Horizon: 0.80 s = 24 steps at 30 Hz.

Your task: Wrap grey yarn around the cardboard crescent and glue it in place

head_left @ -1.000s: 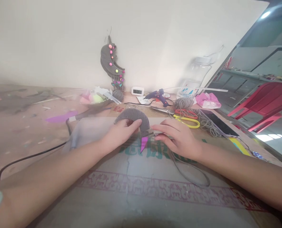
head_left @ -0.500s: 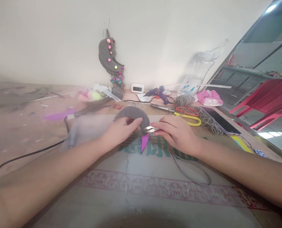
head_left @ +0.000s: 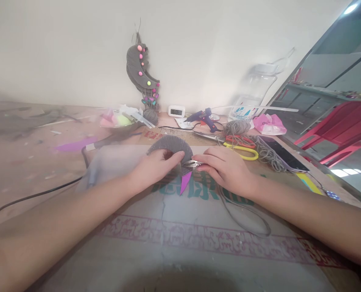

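My left hand (head_left: 158, 166) is closed on a crescent (head_left: 171, 142) wound in grey yarn, thumb on its face. Its lower tip, a bare purple point (head_left: 185, 182), sticks out below the winding. In my right hand (head_left: 225, 166) is a pair of small silver thread snips (head_left: 193, 164), pinched between thumb and fingers. The blades lie against the yarn just above the purple tip; whether they touch a single strand is too small to tell. A loose strand of grey yarn (head_left: 244, 227) loops across the board beneath my right wrist.
A printed cardboard sheet (head_left: 168, 263) lies under my hands. Behind it are a glue gun (head_left: 206, 119), a small clock (head_left: 176, 111), yellow-handled scissors (head_left: 244, 153), grey yarn (head_left: 239, 127) and a phone (head_left: 285, 154). A decorated crescent (head_left: 134, 69) leans against the wall.
The view has shifted slightly. Both hands stay in nearly the same place on the crescent, and the snips' blades have turned a little and show slightly parted.
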Available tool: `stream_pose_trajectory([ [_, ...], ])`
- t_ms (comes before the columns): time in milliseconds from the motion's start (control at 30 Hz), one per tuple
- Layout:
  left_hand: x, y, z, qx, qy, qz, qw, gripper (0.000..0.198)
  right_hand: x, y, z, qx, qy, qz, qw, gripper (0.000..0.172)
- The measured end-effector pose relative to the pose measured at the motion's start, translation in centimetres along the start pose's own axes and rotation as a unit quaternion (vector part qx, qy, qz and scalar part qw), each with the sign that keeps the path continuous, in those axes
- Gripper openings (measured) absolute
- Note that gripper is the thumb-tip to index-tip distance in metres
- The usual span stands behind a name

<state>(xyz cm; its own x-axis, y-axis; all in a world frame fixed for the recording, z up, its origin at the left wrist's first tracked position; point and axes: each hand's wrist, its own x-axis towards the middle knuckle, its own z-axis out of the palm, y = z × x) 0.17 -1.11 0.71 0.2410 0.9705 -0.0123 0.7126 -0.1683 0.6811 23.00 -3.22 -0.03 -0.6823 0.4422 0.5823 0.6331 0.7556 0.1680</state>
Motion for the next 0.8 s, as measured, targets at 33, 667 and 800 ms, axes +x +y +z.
stream_pose_trajectory([
  [33, 0.01, 0.01, -0.02, 0.0, -0.001, 0.0, 1.0, 0.058, -0.01, -0.01, -0.01, -0.001, -0.001, -0.001, 1.0, 0.026],
  [667, 0.13, -0.13, 0.04, -0.007, 0.004, 0.002, 1.0, 0.059, -0.06, -0.12, -0.19, 0.03, 0.036, 0.013, 0.999, 0.025],
  [800, 0.14, -0.09, -0.08, -0.032, 0.003, 0.006, 0.999, 0.057, -0.11, -0.05, -0.19, 0.048, 0.046, 0.027, 0.997, 0.024],
])
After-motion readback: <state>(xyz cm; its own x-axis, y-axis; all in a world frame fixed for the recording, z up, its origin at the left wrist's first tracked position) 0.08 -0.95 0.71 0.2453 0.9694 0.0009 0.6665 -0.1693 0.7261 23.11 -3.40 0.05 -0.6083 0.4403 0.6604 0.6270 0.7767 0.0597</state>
